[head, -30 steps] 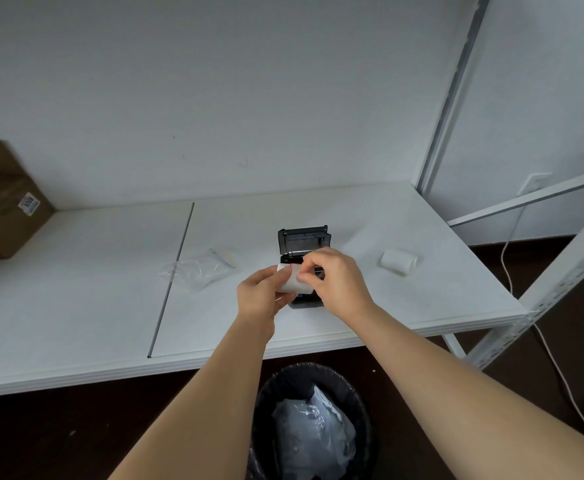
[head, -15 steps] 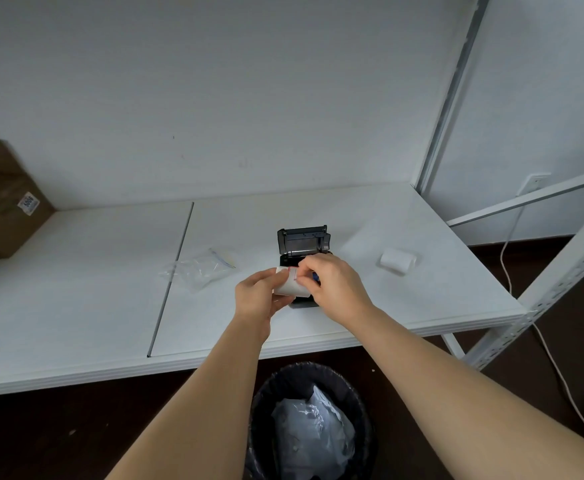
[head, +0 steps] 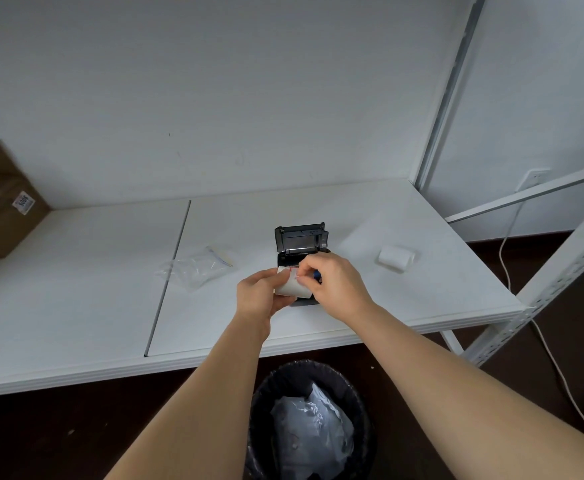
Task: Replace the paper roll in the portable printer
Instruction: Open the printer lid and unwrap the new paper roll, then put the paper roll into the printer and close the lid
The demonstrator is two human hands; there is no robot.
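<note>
Printer (head: pixel 301 242) sits on the white table (head: pixel 404 271) with its lid flipped up. I've got the paper roll (head: pixel 292 285) in my left hand (head: pixel 259 297), just above the printer's front, while my right hand (head: pixel 335 284) pinches what looks like a sticker tab at the roll's edge. 1 more roll (head: pixel 396 259) lies off to the right.

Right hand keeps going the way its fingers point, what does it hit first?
The right hand points left, fingertips already at the paper roll that the left hand holds. Beyond that, likely the left hand's fingers; depth is unclear.
</note>
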